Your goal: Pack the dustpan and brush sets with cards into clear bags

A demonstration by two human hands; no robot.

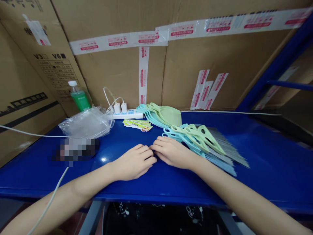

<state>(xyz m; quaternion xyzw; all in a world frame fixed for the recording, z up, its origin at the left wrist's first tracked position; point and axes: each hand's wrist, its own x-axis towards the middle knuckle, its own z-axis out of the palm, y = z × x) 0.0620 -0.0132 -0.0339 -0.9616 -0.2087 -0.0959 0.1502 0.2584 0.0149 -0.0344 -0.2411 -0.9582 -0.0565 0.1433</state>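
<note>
While our left hand (134, 162) and right hand (172, 151) lie close together on the desk (269, 173), our fingers (147, 154) curl loosely downward, and we cannot tell whether the hidden tips hold anything. From our hands, we see the green and blue brushes (214, 142) at two o'clock, just beside the right hand, and the dustpans (171, 116) at about one o'clock. We have colourful cards (140, 124) at eleven o'clock and clear plastic bags (85, 124) at ten.
</note>
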